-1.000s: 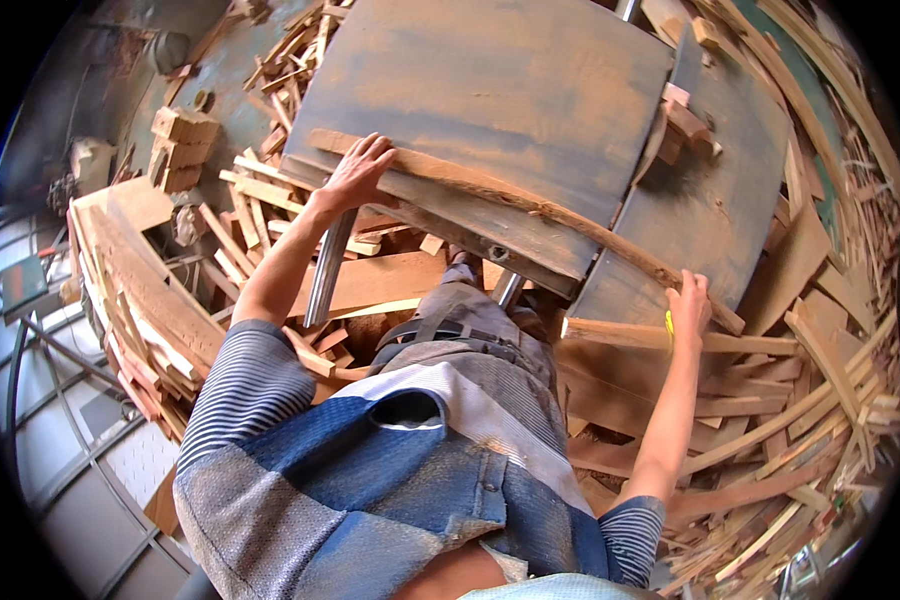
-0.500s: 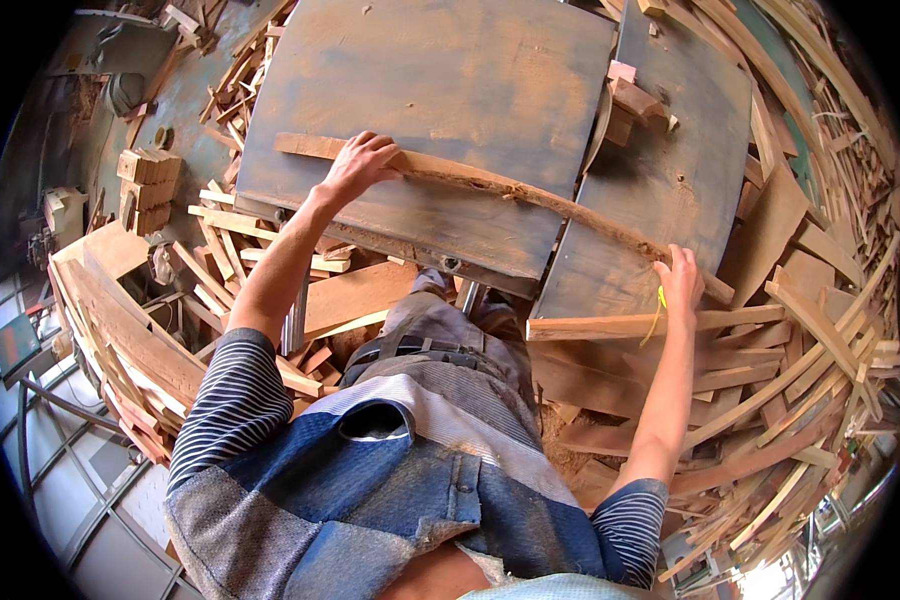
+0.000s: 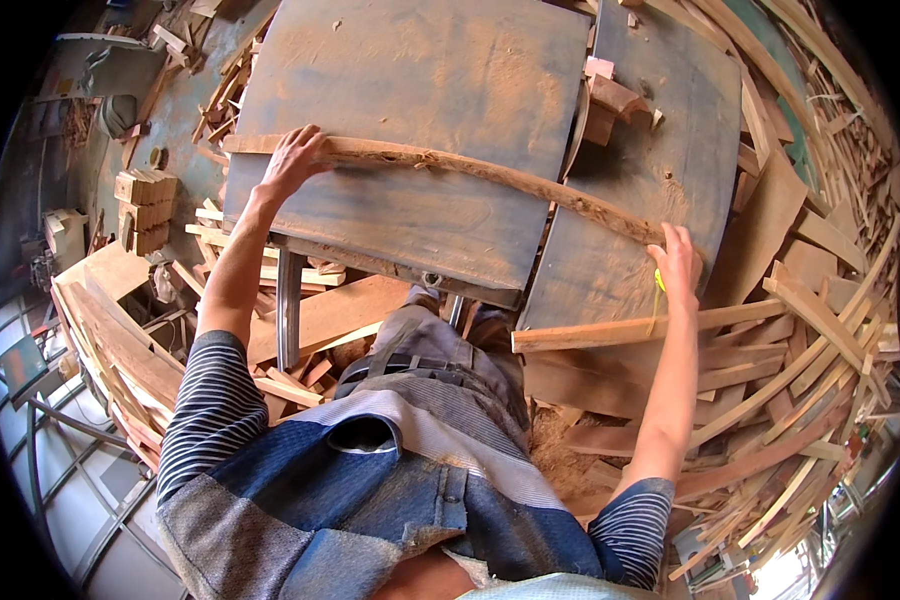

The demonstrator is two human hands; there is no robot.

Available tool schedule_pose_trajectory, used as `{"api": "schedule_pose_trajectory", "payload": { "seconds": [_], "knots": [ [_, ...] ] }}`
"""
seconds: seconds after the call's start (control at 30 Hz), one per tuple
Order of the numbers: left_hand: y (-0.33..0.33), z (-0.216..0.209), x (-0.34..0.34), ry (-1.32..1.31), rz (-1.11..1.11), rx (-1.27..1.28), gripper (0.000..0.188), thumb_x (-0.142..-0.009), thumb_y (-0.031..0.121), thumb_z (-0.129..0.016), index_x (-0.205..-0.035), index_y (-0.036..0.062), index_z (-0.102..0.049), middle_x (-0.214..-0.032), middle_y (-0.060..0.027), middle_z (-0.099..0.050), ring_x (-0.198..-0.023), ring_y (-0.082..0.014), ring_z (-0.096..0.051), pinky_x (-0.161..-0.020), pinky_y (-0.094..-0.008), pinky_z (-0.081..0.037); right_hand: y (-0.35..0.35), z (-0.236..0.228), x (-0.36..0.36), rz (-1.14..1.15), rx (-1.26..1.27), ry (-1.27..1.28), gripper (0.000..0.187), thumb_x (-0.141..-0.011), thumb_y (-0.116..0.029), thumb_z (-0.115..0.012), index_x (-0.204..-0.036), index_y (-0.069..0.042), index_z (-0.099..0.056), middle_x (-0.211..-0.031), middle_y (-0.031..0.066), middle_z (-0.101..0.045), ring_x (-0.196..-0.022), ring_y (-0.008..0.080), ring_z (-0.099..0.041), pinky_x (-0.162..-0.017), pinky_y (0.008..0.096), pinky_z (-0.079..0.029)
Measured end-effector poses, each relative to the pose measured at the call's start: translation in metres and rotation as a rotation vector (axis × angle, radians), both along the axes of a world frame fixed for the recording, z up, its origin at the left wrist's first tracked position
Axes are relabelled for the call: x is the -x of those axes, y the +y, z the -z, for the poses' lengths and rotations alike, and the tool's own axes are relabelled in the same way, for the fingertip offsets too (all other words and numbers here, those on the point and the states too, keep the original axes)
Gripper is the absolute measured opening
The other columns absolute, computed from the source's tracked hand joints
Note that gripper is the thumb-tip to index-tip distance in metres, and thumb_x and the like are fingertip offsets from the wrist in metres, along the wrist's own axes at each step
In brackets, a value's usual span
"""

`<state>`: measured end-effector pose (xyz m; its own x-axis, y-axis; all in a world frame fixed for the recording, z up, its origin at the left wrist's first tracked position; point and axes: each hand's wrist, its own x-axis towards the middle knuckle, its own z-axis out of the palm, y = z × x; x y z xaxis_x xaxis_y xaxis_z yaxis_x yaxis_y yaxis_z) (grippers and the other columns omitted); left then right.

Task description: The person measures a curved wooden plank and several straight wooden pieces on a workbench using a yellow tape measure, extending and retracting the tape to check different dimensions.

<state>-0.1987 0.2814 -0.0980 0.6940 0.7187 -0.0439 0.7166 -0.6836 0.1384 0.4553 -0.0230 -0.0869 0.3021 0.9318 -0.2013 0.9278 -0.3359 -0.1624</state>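
A long, slightly curved wooden strip (image 3: 470, 172) with a rough, bark-like edge lies across a dusty metal worktable (image 3: 400, 90). My left hand (image 3: 295, 160) grips it close to its left end, fingers over the top. At the strip's right end, my right hand (image 3: 678, 262) is closed on the wood, with its fingertips partly hidden. A yellow band (image 3: 659, 281) hangs at my right wrist. The strip spans the gap between the large left plate and the narrower right plate (image 3: 660, 150).
Wood blocks (image 3: 615, 98) sit by the gap. A board (image 3: 630, 328) juts past the table's near right edge. Curved offcuts (image 3: 820, 370) pile up on the right. Stacked blocks (image 3: 146, 205) and curved planks (image 3: 130, 325) stand left; sawdust (image 3: 560, 460) covers the floor.
The strip has slid left across the table, and my left hand has moved left with it. The end that stuck out past my right hand is now at that hand.
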Motion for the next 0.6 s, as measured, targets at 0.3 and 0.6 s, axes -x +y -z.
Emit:
{"api": "schedule_pose_trajectory", "payload": {
  "seconds": [0.3,0.6],
  "knots": [
    [0.005,0.017,-0.035,0.071,0.006,-0.064,0.045,-0.084,0.035,-0.077,-0.118,0.0089,-0.063,-0.129,-0.0073,-0.063,-0.125,-0.0294,-0.056,-0.107,-0.0446,-0.044,0.03,-0.004,-0.001,-0.086,0.031,-0.058,0.051,-0.085,-0.025,-0.079,-0.13,-0.012,-0.061,-0.119,0.0122,-0.063,-0.1,0.0389,-0.067,-0.081,0.0483,-0.054],
    [0.015,0.009,-0.043,0.081,-0.004,-0.023,0.041,-0.084,0.037,-0.076,-0.112,0.0106,-0.064,-0.119,-0.003,-0.065,-0.111,-0.0272,-0.059,-0.1,-0.0414,-0.048,0.04,-0.004,-0.009,-0.118,-0.022,-0.055,0.05,-0.082,-0.023,-0.081,-0.127,-0.011,-0.064,-0.113,0.0127,-0.064,-0.096,0.0379,-0.068,-0.077,0.0472,-0.054]
  ]
}}
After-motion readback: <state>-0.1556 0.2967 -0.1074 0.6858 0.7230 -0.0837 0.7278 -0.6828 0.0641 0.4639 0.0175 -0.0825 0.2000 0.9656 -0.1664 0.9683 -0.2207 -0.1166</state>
